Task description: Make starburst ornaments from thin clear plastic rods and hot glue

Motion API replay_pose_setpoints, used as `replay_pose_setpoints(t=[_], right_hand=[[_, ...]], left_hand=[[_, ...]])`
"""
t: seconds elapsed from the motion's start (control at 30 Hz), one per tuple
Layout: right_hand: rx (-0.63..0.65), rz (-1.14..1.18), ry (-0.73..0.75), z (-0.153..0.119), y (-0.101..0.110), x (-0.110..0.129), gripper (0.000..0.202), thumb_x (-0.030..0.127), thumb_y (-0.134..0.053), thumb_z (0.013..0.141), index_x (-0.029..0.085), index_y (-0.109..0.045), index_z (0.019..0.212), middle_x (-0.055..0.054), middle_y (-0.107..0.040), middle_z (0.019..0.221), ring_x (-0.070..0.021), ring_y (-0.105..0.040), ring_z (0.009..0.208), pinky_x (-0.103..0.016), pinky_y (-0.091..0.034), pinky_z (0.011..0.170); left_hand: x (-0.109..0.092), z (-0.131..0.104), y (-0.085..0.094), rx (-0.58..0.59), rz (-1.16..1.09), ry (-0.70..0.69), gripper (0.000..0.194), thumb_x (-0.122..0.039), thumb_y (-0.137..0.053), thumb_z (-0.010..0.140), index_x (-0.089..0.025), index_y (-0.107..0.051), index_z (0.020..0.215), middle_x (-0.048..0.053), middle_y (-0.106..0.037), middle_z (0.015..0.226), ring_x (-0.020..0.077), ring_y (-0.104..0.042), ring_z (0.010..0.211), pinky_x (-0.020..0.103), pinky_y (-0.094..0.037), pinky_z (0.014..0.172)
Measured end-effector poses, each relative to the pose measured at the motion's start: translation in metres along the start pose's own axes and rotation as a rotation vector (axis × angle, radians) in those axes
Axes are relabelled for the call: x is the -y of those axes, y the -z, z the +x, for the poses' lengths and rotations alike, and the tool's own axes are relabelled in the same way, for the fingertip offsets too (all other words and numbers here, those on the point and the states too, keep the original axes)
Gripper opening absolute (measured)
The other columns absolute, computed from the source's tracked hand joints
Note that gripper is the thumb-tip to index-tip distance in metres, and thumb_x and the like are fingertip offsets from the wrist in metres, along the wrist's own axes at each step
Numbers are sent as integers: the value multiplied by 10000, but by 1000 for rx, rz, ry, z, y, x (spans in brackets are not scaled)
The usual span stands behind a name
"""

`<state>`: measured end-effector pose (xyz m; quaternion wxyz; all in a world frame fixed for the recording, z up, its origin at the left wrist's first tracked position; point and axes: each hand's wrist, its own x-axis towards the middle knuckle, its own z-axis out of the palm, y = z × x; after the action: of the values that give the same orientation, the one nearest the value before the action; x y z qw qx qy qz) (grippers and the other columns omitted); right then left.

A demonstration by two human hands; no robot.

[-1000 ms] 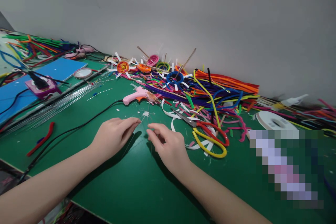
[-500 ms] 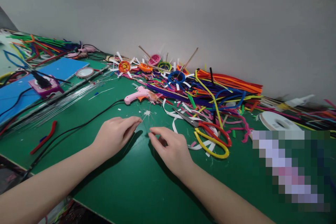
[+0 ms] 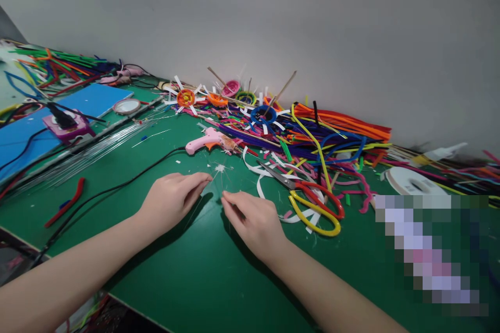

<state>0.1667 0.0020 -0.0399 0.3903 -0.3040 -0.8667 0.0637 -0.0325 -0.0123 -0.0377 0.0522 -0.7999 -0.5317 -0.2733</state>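
Above the green table my left hand [image 3: 175,199] is closed, its thumb and index finger pinching a thin clear strand that is hard to see. My right hand [image 3: 255,225] faces it a short gap away, also in a pinch on fine clear strands at its fingertips. Just beyond the fingertips lies a white star-shaped blot [image 3: 220,168] on the table, with fine lines spreading from it. Behind that rests a pink glue gun [image 3: 209,140] with an orange trigger. Scissors [image 3: 315,205] with one red and one yellow handle loop lie to the right of my right hand.
White paper strips [image 3: 260,182] curl beside the scissors. Pipe cleaners [image 3: 344,122] and small woven baskets [image 3: 262,114] line the wall. Clear rods [image 3: 105,140], a purple power socket [image 3: 68,127] and a black cord [image 3: 128,181] are left; a white ribbon roll [image 3: 408,179] is right.
My right fingers have drawn slightly closer together at the tips. Otherwise both hands hold almost the same place, and the tools on the table have not moved.
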Motion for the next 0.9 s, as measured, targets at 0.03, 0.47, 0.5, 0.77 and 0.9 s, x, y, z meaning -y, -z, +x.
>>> replay_pose_setpoints(t=[0.03, 0.47, 0.5, 0.77, 0.9], right_hand=[[9, -3, -2, 0, 1, 0, 177, 182, -482, 913, 141, -652, 879, -31, -683, 679, -116, -625, 582, -226, -477, 565], [116, 160, -293, -5, 1, 5, 140, 244, -533, 875, 189, -655, 834, 10, -697, 631, -109, -637, 535, -200, -448, 534], [133, 167, -292, -5, 2, 5, 152, 244, -520, 885, 187, -652, 836, 8, -693, 631, -108, -633, 536, -200, -442, 538], [205, 259, -307, -3, 6, 5, 188, 237, -474, 916, 183, -640, 844, 7, -677, 674, -79, -582, 486, -186, -428, 532], [140, 191, -283, -5, 3, 5, 147, 248, -531, 879, 192, -658, 832, 16, -676, 622, -97, -608, 517, -193, -431, 538]], left_hand=[[0, 0, 0, 0, 1, 1, 269, -304, -399, 943, -211, -650, 963, -2, -735, 822, 160, -651, 626, 269, -463, 587], [-1, 1, 1, 14, -7, 26, 280, -311, -395, 946, -214, -656, 969, 11, -735, 846, 156, -647, 646, 260, -457, 615], [-1, 1, 0, 13, -10, 26, 280, -312, -395, 946, -216, -656, 969, 11, -736, 853, 155, -648, 650, 259, -457, 618], [-1, 1, 0, -4, 5, 21, 279, -323, -395, 947, -225, -656, 963, -4, -730, 789, 146, -625, 594, 252, -436, 576], [-2, 1, 0, -5, 4, 14, 289, -327, -388, 948, -228, -659, 956, 1, -736, 825, 143, -636, 619, 248, -445, 597]])
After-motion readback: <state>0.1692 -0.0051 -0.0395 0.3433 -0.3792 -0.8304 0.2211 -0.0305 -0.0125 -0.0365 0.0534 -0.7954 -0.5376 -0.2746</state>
